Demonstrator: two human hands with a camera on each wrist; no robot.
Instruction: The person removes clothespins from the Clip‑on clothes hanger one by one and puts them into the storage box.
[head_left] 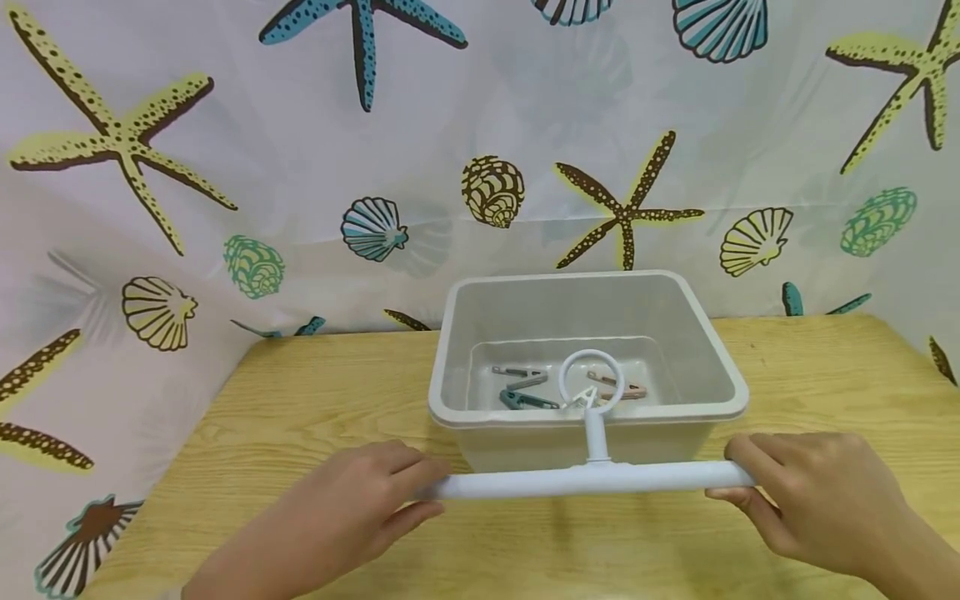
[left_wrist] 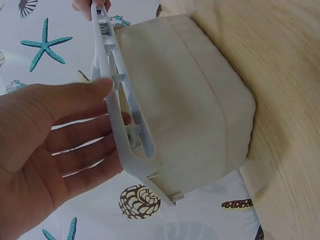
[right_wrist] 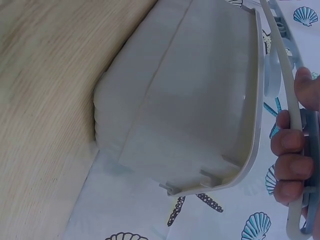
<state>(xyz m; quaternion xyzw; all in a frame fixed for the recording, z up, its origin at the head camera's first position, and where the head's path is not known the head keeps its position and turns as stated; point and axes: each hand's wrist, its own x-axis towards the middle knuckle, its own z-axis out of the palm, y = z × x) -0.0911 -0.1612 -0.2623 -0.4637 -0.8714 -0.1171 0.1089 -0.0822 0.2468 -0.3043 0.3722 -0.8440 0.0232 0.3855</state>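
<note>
A white plastic hanger [head_left: 517, 482] with a ring-shaped hook [head_left: 564, 375] is held level by both hands in front of a bin. My left hand [head_left: 367, 504] pinches its left end between thumb and fingers. In the left wrist view, the slotted frame of the hanger [left_wrist: 136, 164] shows beside the left hand [left_wrist: 55, 145]. My right hand [head_left: 825, 496] grips the opposite end; the right wrist view shows the fingers of the right hand [right_wrist: 292, 167] curled round the frame. Clothes pegs in grey, teal [head_left: 517, 400] and pink [head_left: 633, 392] lie in the bin, some partly behind the hook.
The pale grey bin [head_left: 442, 367] stands on a wooden table [head_left: 315, 392], just beyond the hanger. Behind the table hangs a white cloth [head_left: 300, 167] printed with shells and starfish. Bare wood shows on both sides of the bin.
</note>
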